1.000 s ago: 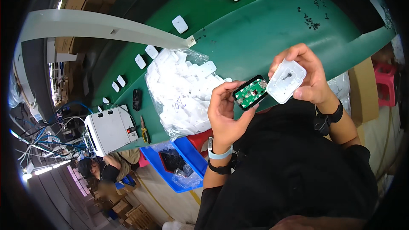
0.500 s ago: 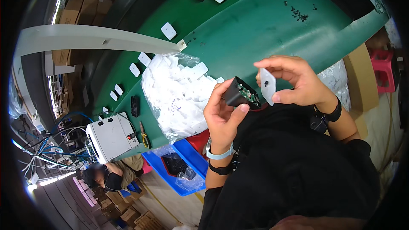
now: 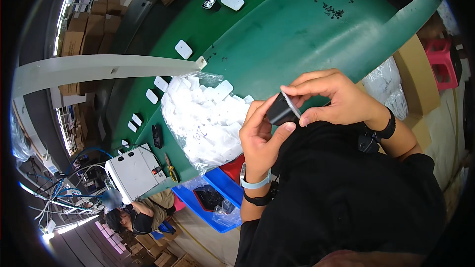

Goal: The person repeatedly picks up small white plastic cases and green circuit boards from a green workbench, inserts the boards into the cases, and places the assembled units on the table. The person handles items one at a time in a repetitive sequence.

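Note:
My left hand (image 3: 261, 136) is wrapped round a small black plastic housing (image 3: 281, 111), its thumb on the near side. The fingers of my right hand (image 3: 332, 98) pinch a white plastic cover (image 3: 291, 103) by its ends and hold it against the open face of the housing. Seen nearly edge-on, the cover hides the inside of the housing. Whether it sits fully flush I cannot tell. Left of my hands, a clear plastic bag (image 3: 203, 123) full of white covers lies on the green table (image 3: 267, 54).
Small black screws (image 3: 332, 12) lie scattered at the far right. White covers (image 3: 183, 49) and black housings (image 3: 210, 3) stand along the green belt. A metal bar (image 3: 109, 67) crosses the left. Pliers (image 3: 171, 169), a grey box (image 3: 134, 172) and a blue crate (image 3: 217, 222) are nearby. Another person sits lower left.
My right hand has brought the white cover left onto the black housing, whose green circuit board showed before. The housing has turned in my left hand. The whole view has shifted slightly.

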Tool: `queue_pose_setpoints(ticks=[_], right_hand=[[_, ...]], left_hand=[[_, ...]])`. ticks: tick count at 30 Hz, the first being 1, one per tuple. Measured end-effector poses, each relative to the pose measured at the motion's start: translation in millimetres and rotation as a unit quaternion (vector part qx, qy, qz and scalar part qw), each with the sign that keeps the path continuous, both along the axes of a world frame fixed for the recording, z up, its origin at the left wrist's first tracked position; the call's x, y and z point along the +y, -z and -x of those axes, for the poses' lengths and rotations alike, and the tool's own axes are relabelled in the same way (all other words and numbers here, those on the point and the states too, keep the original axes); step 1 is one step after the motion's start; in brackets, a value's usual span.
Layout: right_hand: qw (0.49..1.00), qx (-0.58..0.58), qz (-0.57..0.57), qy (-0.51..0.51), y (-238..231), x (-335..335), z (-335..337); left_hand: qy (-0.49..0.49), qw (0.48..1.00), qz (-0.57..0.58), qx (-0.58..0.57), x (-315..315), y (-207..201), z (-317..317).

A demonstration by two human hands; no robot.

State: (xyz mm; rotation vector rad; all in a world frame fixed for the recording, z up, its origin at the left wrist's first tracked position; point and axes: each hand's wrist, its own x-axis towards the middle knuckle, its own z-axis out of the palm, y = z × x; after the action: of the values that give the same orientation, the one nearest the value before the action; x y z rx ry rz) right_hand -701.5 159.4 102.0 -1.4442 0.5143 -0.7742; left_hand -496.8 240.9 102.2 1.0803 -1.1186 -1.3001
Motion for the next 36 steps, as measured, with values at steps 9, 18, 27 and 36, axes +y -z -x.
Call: queue_pose_setpoints(ticks=[9,18,27,36], right_hand=[[0.987,0.055,0.148,0.025,-8,0,-4],[0.948,0.095,0.263,0.15,-15,12,-27],[0.884,0.168,0.398,0.181,10,3,-42],[0.995,0.09,-0.023,0.021,56,-35,-48]], left_hand=[[-0.002,0.999,0.0,0.045,2,18,-3],[-0.083,0.976,-0.041,0.199,2,18,4],[-0.137,0.95,-0.124,0.253,-11,26,2],[-0.134,0.983,-0.121,0.038,-25,50,-11]])
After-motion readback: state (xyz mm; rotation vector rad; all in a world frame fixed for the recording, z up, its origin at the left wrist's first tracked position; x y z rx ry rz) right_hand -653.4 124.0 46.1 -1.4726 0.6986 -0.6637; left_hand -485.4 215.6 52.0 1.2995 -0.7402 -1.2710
